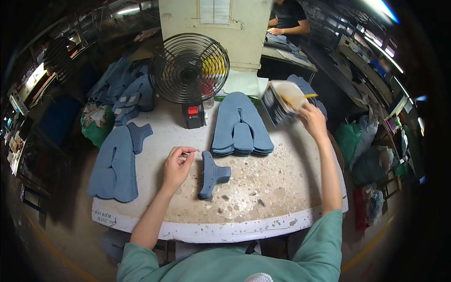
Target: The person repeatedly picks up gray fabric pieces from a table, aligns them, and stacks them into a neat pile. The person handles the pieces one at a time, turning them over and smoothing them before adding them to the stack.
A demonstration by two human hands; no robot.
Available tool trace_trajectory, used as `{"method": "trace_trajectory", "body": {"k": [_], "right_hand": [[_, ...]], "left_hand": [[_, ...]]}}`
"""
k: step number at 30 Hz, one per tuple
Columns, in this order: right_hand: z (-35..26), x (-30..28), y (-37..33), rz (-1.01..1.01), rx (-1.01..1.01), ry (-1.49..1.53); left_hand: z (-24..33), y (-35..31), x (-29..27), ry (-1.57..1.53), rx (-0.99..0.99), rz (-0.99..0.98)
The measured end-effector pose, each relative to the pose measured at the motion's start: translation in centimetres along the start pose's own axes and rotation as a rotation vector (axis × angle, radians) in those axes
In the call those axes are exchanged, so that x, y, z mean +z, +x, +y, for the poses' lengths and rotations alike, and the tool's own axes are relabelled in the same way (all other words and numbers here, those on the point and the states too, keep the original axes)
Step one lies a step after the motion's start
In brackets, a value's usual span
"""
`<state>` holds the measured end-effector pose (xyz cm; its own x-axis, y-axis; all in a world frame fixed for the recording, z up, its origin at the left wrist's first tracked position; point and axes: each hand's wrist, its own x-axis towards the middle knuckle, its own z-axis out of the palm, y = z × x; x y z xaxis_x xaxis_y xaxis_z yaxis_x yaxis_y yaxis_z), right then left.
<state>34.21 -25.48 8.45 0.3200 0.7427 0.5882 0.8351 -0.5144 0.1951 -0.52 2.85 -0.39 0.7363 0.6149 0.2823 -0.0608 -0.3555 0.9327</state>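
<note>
My right hand is closed on the near right rim of a tub, dark on the side and pale inside. The tub looks tilted and blurred, and a yellow stick pokes out past its rim. Thumb and fingers of my left hand are pinched together over the table; what they hold, if anything, is too small to name. Just right of that hand lies a T-shaped blue-grey piece with small perforations. Beyond it rests a stack of blue-grey cut pieces, like shoe uppers.
Another stack of uppers lies at the table's left edge, with a small piece beside it. A black fan stands at the back. Behind it rises a pale cabinet. A person works at the far right.
</note>
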Motion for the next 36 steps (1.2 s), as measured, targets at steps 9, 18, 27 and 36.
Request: {"method": "trace_trajectory", "body": {"k": [9,18,27,36], "right_hand": [[1.0,-7.7,-9.7,-0.153,0.353,0.102],[-3.0,2.7,4.8,0.061,0.38,0.72],[-4.3,19.7,13.5,-0.249,0.729,0.509],[-4.9,15.2,14.8,0.59,0.655,0.529]], "left_hand": [[1.0,-0.1,0.5,-0.018,-0.031,-0.023],[-0.6,0.2,-0.3,-0.032,0.048,0.055],[-1.1,1.0,-2.0,-0.036,0.013,0.133],[-1.6,1.1,-2.4,-0.039,0.069,0.157]]}}
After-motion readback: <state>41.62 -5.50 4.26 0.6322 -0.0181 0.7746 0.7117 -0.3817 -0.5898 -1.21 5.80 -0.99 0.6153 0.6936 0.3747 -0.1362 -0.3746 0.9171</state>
